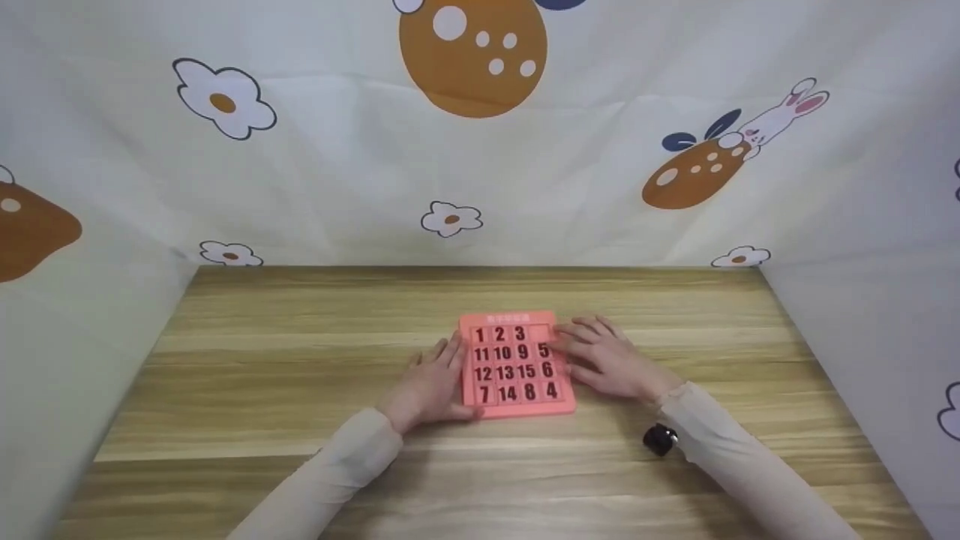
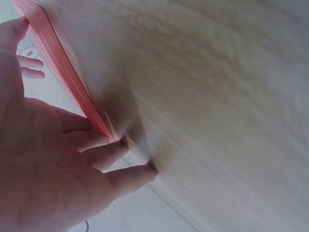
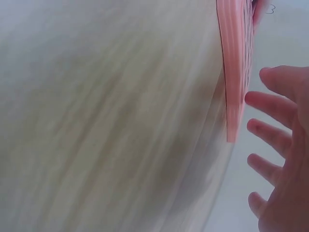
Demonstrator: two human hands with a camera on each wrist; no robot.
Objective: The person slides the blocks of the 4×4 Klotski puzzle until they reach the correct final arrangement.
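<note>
A pink number slide puzzle lies flat on the wooden table, its top row reading 1, 2, 3 with a gap at the right end. My left hand rests along its left side, thumb at the lower left corner. In the left wrist view, fingers of that hand touch the puzzle's side and the table, not wrapped round it. My right hand is spread at the right edge, fingertips over the frame near the gap and the 5 tile. The right wrist view shows its fingers extended and apart, gripping nothing.
The wood-grain table reaches back to a pale curtain printed with flowers and fruit. Similar cloth hangs at both sides. A small black object shows by the right sleeve.
</note>
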